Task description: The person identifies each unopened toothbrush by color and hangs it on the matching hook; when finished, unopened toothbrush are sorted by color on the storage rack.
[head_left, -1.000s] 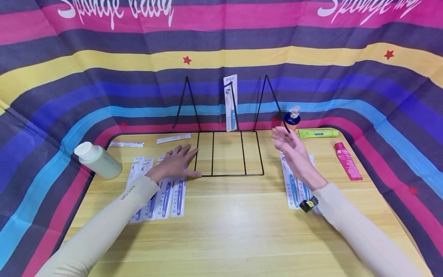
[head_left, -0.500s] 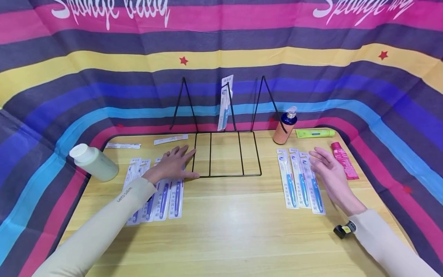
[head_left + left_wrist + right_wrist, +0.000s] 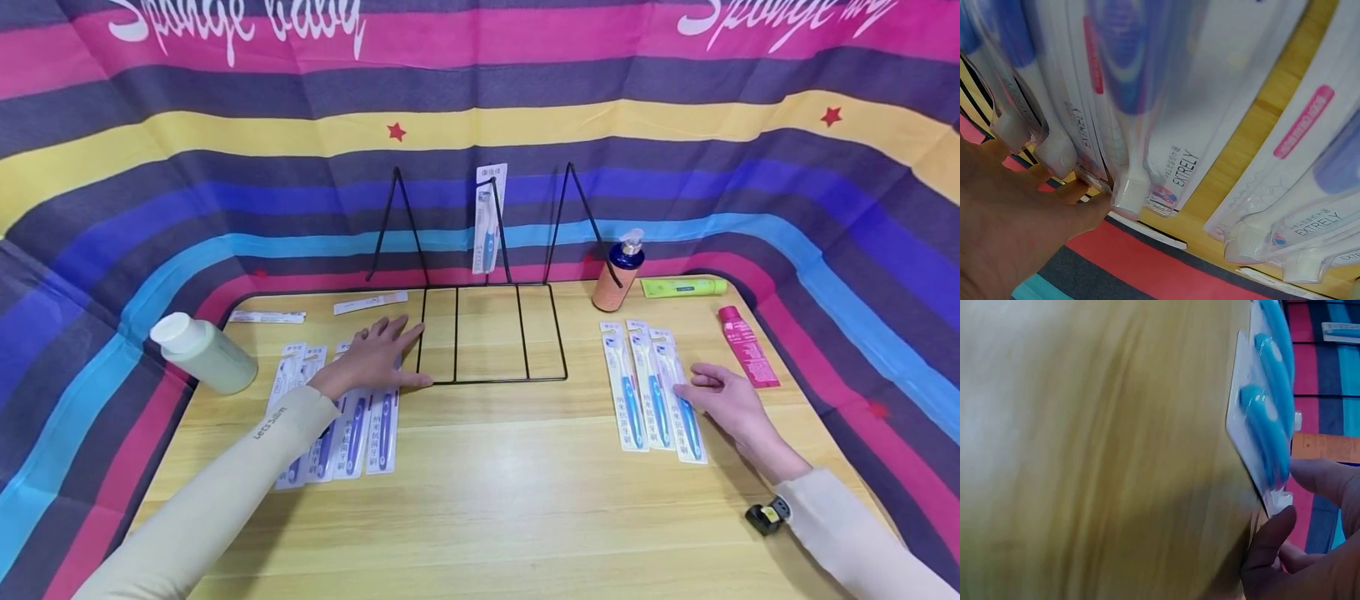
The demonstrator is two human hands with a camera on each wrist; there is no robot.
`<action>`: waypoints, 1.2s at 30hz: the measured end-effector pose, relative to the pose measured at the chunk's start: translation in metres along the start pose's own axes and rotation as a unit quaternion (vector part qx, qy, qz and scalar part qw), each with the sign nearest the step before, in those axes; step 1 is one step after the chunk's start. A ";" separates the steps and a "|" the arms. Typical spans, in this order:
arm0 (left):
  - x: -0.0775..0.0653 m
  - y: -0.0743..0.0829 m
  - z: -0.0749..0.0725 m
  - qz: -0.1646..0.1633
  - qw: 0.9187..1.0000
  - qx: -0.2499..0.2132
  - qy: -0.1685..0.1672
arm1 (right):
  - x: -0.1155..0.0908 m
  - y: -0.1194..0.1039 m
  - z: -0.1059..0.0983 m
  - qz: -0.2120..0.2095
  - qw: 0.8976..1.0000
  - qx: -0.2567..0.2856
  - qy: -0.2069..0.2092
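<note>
My left hand lies with fingers spread at the left side of a black wire rack, its fingertips touching the frame. Under and beside it are several packaged purple toothbrushes, large in the left wrist view. My right hand pinches the right edge of the rightmost packaged blue toothbrush, thumb on its front. In the right wrist view, thumb and fingers sit either side of that package's edge. Two more packaged blue toothbrushes lie left of it. Another packaged toothbrush stands upright in the rack.
Behind the blue toothbrushes stands an orange pump bottle. A green tube and a pink tube lie at the right. At the left are a pale green bottle and two slim white packets. Striped cloth surrounds the table.
My right hand has moved from the rack's right arm, rightward and down, to the rightmost blue toothbrush package. The package in the rack tilted, then straightened. My left hand has stayed put.
</note>
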State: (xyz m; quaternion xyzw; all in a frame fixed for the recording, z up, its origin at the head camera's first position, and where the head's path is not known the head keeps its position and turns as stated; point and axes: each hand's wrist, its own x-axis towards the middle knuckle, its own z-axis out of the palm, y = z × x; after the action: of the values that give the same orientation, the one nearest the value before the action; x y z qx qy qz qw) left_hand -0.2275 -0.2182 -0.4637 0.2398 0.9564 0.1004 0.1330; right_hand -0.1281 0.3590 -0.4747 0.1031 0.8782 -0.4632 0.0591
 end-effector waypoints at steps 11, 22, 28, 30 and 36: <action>0.001 0.000 0.000 -0.002 1.000 0.011 0.002 | 0.001 0.002 -0.005 -0.006 0.993 -0.120 0.016; 0.001 0.002 0.000 -0.008 1.000 0.009 -0.001 | -0.007 -0.001 -0.010 0.008 0.988 -0.154 0.026; 0.001 0.003 -0.001 -0.009 1.000 0.005 -0.005 | -0.007 0.002 -0.014 0.005 0.990 -0.129 0.060; 0.000 0.003 -0.001 -0.010 1.000 0.006 -0.006 | -0.007 0.001 -0.014 -0.004 0.992 -0.107 0.073; -0.001 0.004 0.000 -0.005 1.000 0.011 -0.001 | -0.013 -0.013 -0.008 -0.023 0.993 0.108 0.046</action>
State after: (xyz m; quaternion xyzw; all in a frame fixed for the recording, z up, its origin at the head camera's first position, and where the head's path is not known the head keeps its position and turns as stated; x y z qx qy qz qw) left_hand -0.2249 -0.2158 -0.4622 0.2368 0.9584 0.0892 0.1319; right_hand -0.1184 0.3569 -0.4571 0.1102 0.8268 -0.5516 -0.0036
